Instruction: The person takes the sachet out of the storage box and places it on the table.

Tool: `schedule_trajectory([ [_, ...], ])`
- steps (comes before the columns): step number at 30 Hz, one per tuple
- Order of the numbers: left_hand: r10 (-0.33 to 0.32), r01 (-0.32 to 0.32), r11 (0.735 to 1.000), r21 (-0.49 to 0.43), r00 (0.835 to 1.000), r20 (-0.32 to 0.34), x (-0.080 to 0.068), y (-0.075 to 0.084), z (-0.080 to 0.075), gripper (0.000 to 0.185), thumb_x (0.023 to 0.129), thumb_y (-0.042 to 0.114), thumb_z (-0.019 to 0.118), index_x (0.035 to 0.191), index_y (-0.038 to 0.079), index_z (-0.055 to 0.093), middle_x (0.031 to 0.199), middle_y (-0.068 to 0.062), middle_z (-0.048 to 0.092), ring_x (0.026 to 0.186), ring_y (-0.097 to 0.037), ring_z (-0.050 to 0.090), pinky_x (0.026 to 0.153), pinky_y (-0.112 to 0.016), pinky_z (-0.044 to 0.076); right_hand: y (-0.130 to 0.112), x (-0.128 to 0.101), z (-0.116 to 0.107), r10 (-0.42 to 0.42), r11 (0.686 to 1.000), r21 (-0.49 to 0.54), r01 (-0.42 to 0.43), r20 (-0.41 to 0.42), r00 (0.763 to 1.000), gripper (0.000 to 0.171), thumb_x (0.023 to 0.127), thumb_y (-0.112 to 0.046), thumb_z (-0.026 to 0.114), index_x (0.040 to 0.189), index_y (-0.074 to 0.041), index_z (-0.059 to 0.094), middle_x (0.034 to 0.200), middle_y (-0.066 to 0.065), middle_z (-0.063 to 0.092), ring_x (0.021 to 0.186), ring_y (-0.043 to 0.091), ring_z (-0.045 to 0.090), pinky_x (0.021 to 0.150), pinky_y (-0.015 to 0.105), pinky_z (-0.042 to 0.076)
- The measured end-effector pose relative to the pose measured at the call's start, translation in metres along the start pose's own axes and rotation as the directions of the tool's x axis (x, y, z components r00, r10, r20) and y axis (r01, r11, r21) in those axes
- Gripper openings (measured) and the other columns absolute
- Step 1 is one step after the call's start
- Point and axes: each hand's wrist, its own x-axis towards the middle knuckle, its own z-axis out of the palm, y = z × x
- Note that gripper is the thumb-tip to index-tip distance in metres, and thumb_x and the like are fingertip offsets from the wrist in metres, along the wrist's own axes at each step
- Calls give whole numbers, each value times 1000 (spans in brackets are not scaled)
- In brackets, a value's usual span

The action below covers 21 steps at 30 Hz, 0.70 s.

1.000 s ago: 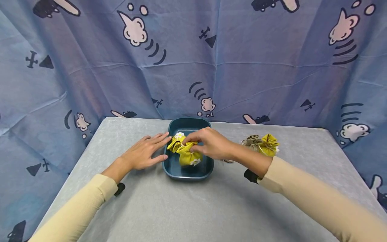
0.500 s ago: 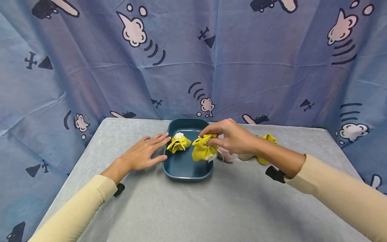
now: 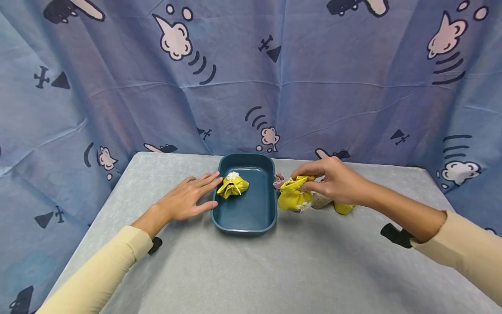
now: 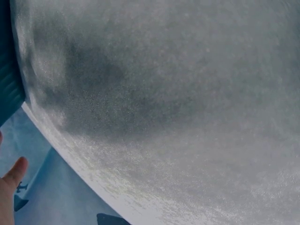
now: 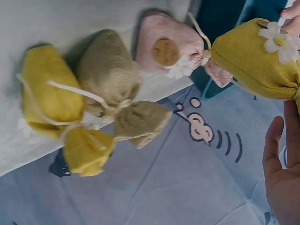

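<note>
My right hand [image 3: 319,179] pinches the gathered top of a yellow drawstring pouch [image 3: 291,198] with a white daisy, just right of the dark teal tray [image 3: 259,220]. In the right wrist view the same yellow pouch [image 5: 255,58] hangs beside a pink pouch [image 5: 164,49], a tan pouch [image 5: 110,70] and another yellow pouch [image 5: 47,89] on the table. A second yellow pouch [image 3: 233,185] lies inside the tray at its far left. My left hand [image 3: 188,198] rests flat on the table with straight fingers against the tray's left rim.
The grey table [image 3: 251,266] reaches a blue cartoon-print curtain [image 3: 251,74] at the back. The left wrist view shows the table surface [image 4: 187,117] and a sliver of the tray [image 4: 7,70]. Pouches [image 3: 325,200] cluster right of the tray.
My right hand lifted the yellow pouch out of the tray and carried it rightward over the rim to the table beside the other pouches. The left hand stayed still.
</note>
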Motion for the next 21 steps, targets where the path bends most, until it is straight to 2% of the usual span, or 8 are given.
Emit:
schedule_trajectory([
  [2,1,-1,1000,0,1000,0,0,0,0,71,102,57,43,159,17,28,164,-5,24,148,-27,28,110,-56,31,2,-5,-2,13,1000,11,-13,5,1000,29,85,1,76,113,-6,74,109,3,74,96,16,71,97,48,50],
  [3,1,-1,1000,-1,1000,0,0,0,0,71,102,57,43,159,17,28,164,-5,24,148,-27,28,110,-56,31,4,-8,-2,22,1000,12,-22,5,1000,29,85,1,76,113,-6,74,110,3,73,96,15,70,97,44,50],
  [5,1,-1,1000,-1,1000,-1,0,0,0,71,102,57,43,159,17,29,164,-5,24,148,-27,28,110,-56,31,6,-13,-3,42,999,17,-42,13,999,29,85,2,76,113,-6,74,110,2,73,97,15,69,83,35,57],
  [9,2,-2,1000,0,1000,-5,0,0,0,71,101,57,44,159,17,29,164,-6,25,148,-26,28,110,-56,31,11,-20,-3,75,997,11,-75,22,997,31,84,4,76,113,-7,74,110,1,73,96,13,69,83,29,56],
  [21,5,-5,1000,1,1000,-6,1,1,0,71,102,56,44,159,17,29,163,-6,25,147,-29,30,109,-56,33,26,-45,0,126,992,9,-126,22,992,31,84,2,76,114,-6,74,112,3,73,96,12,68,81,26,56],
])
